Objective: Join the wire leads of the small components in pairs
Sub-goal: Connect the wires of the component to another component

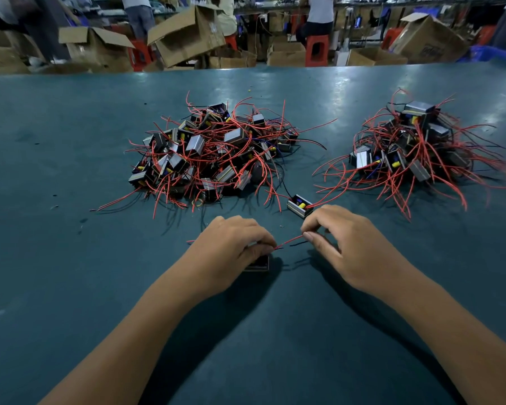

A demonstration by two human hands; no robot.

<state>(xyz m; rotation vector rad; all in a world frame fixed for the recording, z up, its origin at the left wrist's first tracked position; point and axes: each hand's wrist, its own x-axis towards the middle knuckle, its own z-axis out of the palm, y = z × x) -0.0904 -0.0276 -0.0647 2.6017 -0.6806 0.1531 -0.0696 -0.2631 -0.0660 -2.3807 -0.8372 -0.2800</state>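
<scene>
Two heaps of small boxy components with red and black leads lie on the green table (70,141): a wide heap (211,153) at centre and a second heap (415,147) to the right. My left hand (231,247) covers one component (259,263) and pinches its leads at the fingertips. My right hand (342,244) pinches a red lead (289,242) that stretches across to the left hand; a black lead (298,244) lies just under it. Another single component (300,206) sits just beyond my right hand, its red lead running toward that hand.
Beyond the table's far edge stand open cardboard boxes (184,33), red stools (316,48) and several people at workbenches. A blue bin (491,55) shows at the far right corner. Small wire scraps dot the table on the left.
</scene>
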